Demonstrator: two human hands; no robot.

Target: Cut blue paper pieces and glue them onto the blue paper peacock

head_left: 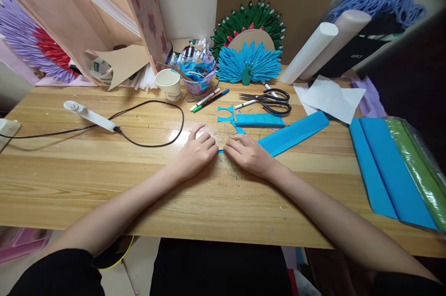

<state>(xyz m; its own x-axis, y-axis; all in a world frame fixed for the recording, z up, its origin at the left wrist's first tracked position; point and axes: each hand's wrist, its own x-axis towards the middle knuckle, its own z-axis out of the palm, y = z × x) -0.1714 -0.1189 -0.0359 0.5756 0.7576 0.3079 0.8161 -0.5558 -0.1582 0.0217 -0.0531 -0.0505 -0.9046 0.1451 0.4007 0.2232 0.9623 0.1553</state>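
Between my two hands, low on the wooden table, a thin blue paper strip (220, 151) shows as a short narrow piece; its ends are hidden under my fingers. My left hand (199, 153) pinches its left end, with the index finger raised. The right end is pinched by the curled fingers of my right hand (249, 154). Just beyond the right hand lie a long blue paper strip (294, 133), a wrapped blue paper piece (259, 120) and a blue scrap with a rounded cut-out (226, 114). Black-handled scissors (268, 100) rest behind them.
A white glue gun (90, 115) with a looping black cable (153, 145) lies left. Behind stand a paper cup (168, 84), markers (211, 100) and a blue paper peacock (249, 66). White rolls (310, 52) lean at the right, near folded blue paper (386, 166) and a green pack (418, 166).
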